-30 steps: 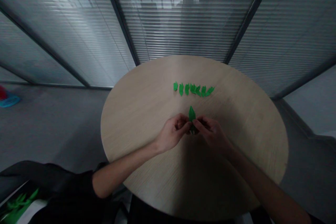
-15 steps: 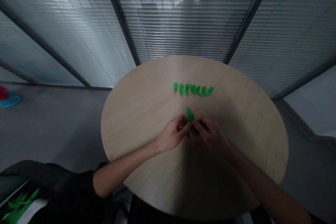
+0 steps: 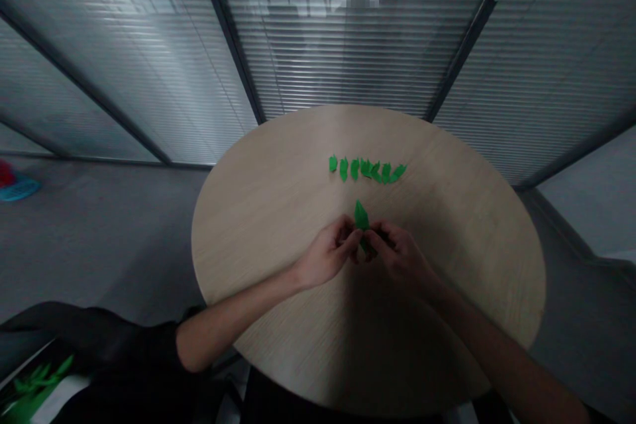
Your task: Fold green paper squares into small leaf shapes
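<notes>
A round wooden table (image 3: 263, 212) stands on grey floor (image 3: 134, 212) before glass panels with blinds (image 3: 322, 59), bearing a row of green pieces (image 3: 354, 169). Nearer its middle, a leaf (image 3: 361, 215) is pinched between the fingertips of the left hand (image 3: 328, 253) and right hand (image 3: 401, 255). At lower left, a dark container, partly visible, holds green sprigs (image 3: 42, 379) beside something white (image 3: 60, 399).

Grey floor (image 3: 124, 225) dimly lit; 1 round pale table (image 3: 258, 212); blinds (image 3: 387, 66) between dark frames (image 3: 230, 40).
</notes>
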The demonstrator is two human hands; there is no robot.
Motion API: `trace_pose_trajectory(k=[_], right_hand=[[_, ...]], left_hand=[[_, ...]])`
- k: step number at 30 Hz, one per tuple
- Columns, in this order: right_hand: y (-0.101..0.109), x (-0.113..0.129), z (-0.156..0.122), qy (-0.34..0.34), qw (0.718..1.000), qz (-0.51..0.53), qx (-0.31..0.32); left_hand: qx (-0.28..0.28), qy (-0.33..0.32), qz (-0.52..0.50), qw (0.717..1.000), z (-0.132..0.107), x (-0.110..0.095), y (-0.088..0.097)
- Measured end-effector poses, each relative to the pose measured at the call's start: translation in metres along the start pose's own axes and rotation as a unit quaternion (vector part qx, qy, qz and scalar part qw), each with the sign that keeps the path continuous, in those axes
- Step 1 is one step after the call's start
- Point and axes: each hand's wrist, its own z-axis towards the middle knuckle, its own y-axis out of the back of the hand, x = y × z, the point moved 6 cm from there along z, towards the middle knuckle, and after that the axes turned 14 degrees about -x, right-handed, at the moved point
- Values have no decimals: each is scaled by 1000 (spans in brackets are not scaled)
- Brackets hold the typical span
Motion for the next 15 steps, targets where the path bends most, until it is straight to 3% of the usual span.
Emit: trace_pose_trajectory(k=[15], right_hand=[[1,-1,0,1,1000,-18,1]], left_hand=[[-26,-15,-12,999,0,-9,4]])
